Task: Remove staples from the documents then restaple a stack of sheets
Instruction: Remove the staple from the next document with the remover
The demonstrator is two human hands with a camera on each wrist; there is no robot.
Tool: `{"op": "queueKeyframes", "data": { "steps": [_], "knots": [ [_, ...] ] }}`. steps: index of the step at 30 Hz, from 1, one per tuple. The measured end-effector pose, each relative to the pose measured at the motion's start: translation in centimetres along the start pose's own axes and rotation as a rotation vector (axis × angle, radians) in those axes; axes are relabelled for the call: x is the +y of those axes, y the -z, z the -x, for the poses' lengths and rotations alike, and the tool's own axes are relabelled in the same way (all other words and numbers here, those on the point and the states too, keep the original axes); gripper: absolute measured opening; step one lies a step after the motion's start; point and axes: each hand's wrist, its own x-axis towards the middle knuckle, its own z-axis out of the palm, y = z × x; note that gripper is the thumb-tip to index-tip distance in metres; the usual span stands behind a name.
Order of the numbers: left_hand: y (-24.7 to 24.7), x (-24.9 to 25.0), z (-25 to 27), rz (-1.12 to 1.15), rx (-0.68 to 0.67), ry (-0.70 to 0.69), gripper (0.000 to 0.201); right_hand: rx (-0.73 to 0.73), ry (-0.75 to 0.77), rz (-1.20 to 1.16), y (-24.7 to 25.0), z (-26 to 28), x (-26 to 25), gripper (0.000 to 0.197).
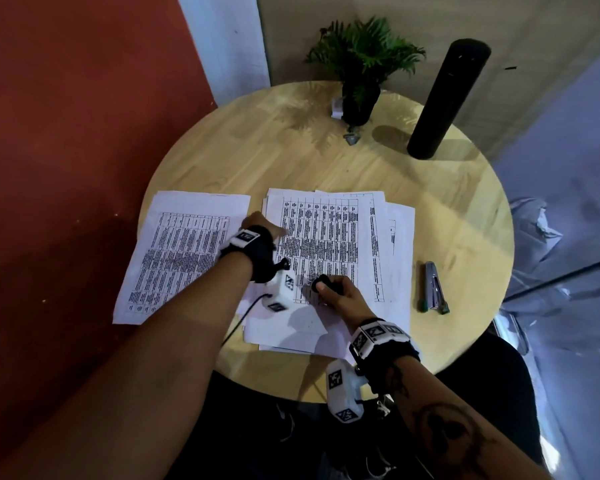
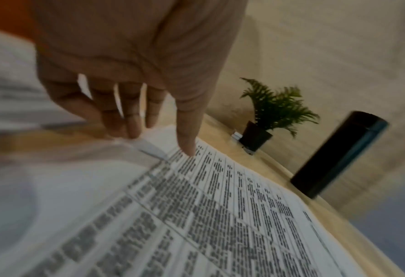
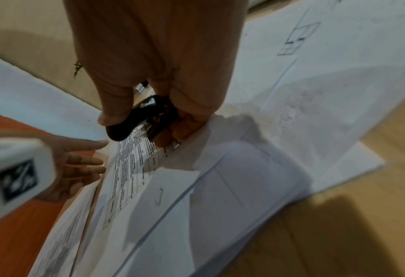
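A round wooden table (image 1: 447,216) stands against a beige wall (image 1: 499,26). At its far edge sits a green fern (image 1: 364,50) in a black pot (image 1: 360,103). A small white block (image 1: 336,108) lies just left of the pot, and a small grey metal piece (image 1: 352,138) lies just in front of it. A tall black cylinder (image 1: 445,98) stands upright to the right of the fern, apart from it. The floor (image 1: 66,133) to the left is red-orange.
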Motion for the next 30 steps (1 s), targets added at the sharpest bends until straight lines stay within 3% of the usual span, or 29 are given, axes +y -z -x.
{"op": "queueKeyframes", "data": {
  "steps": [3, 7, 9, 13, 18, 22, 28, 30],
  "knots": [
    [-1.5, -0.2, -1.2, 0.049, 0.021, 0.107, 0.074, 0.001, 0.01, 0.003, -0.1, 0.2, 0.1, 0.014],
    [-1.9, -0.6, -1.5, 0.123, 0.054, 0.145, 0.099, 0.001, 0.021, 0.027, -0.1, 0.1, 0.2, 0.019],
    [-1.6, -0.7, -1.4, 0.201, 0.053, 0.131, 0.101, 0.006, 0.028, 0.052, -0.1, 0.1, 0.3, 0.018],
    [-1.9, -1.0, -1.9, 0.269, 0.035, 0.065, 0.087, 0.01, 0.038, 0.075, -0.1, 0.1, 0.5, 0.021],
    [-1.7, -0.1, -0.2, 0.279, 0.237, -0.075, 0.045, -0.001, 0.066, 0.106, 0.1, 0.3, 0.4, 0.02],
    [-1.2, 0.1, 0.3, 0.111, 0.315, -0.172, 0.021, -0.006, 0.078, 0.143, 0.1, 0.3, 0.3, 0.021],
    [-0.5, 1.2, 0.4, -0.312, 0.271, -0.202, 0.035, -0.007, 0.083, 0.152, 0.2, 0.4, 0.4, 0.02],
    [-0.9, 1.4, 0.7, -0.457, 0.307, -0.292, 0.038, -0.006, 0.082, 0.168, 0.2, 0.2, 0.5, 0.021]
  ]
}}
